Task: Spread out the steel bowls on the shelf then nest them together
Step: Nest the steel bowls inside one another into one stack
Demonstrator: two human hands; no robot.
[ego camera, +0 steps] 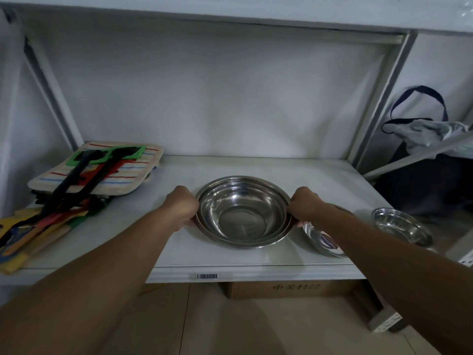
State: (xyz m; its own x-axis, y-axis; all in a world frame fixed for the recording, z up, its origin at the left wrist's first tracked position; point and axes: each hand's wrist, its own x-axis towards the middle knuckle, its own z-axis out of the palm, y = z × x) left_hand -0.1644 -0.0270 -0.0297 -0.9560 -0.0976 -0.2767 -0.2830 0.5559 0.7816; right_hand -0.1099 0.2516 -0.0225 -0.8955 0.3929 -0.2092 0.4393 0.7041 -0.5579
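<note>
A stack of nested steel bowls (243, 213) rests in the middle of the white shelf (230, 260). My left hand (180, 208) grips its left rim and my right hand (304, 207) grips its right rim. A steel bowl with a label inside (323, 240) lies just right of the stack, mostly hidden under my right forearm. A smaller steel bowl (401, 226) sits alone near the shelf's right end.
A striped pot holder (122, 172) and a pile of coloured utensils (51, 213) fill the shelf's left side. The upper shelf board (230, 19) hangs overhead. A bag with dark straps (425, 131) is behind the right post. A cardboard box (294, 289) stands below.
</note>
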